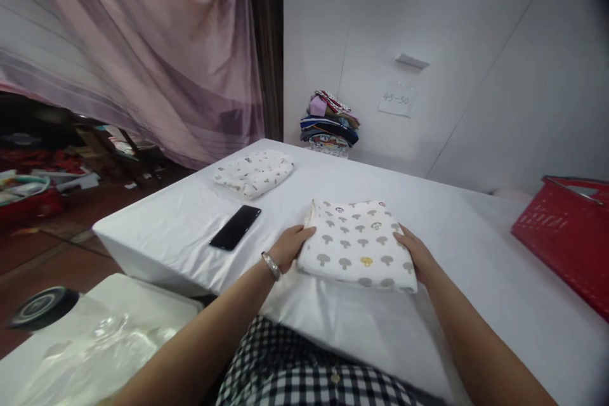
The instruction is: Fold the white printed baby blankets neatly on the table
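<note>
A folded white cloth with a mushroom print [358, 242] lies on the white-covered table [476, 279] in front of me. My left hand [291, 246] rests against its left edge, fingers curled under the side. My right hand [415, 252] presses against its right edge, fingertips tucked beneath the fold. Both hands grip the cloth from its sides. A bracelet circles my left wrist.
A black phone [236, 227] lies to the left of the cloth. A second folded printed cloth [254, 172] sits at the far left corner. A stack of folded clothes [329, 124] stands by the wall. A red basket [568, 235] is at the right.
</note>
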Motion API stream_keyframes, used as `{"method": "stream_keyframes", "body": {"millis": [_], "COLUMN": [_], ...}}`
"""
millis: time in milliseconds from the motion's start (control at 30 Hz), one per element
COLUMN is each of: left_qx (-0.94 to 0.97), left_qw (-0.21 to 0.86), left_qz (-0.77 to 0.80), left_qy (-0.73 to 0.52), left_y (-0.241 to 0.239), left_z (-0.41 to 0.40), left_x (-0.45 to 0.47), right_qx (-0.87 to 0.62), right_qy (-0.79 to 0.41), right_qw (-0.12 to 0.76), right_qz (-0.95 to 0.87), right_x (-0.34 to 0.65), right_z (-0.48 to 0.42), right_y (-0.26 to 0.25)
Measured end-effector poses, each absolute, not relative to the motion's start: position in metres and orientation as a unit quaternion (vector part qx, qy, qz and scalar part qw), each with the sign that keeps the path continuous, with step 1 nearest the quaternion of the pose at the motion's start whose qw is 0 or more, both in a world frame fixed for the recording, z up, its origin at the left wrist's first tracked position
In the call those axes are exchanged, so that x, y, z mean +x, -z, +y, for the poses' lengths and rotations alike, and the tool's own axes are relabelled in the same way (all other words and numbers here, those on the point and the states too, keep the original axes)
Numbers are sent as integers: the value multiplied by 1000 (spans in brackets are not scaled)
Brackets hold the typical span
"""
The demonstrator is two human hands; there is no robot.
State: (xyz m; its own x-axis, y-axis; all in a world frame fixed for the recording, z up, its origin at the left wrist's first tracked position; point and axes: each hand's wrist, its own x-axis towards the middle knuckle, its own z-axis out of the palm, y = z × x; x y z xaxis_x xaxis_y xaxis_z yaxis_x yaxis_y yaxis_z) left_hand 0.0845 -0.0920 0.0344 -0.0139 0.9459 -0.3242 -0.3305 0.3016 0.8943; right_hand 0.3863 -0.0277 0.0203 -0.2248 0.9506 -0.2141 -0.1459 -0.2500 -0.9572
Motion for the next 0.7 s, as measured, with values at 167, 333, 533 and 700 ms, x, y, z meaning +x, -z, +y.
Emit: {"method": "stream_keyframes", "body": {"millis": [167, 333, 533, 700], "left_qx": [356, 290, 249, 249], "left_qw": [602, 650, 648, 646], "left_qz": [482, 495, 543, 539], "left_qy": [-528, -499, -472, -480], "left_y": [-61, -35, 11, 13], "left_z": [-63, -45, -51, -50], "left_x": [63, 53, 57, 56], "right_qx": [-417, -472, -608, -613], "right_qy": [-619, -618, -572, -549], "right_qw": [451, 408, 320, 319], "right_qz": [-489, -478, -448, -470], "right_x": [371, 358, 359, 360], "right_z": [1, 33, 29, 9], "right_y": [-54, -40, -6, -11]}}
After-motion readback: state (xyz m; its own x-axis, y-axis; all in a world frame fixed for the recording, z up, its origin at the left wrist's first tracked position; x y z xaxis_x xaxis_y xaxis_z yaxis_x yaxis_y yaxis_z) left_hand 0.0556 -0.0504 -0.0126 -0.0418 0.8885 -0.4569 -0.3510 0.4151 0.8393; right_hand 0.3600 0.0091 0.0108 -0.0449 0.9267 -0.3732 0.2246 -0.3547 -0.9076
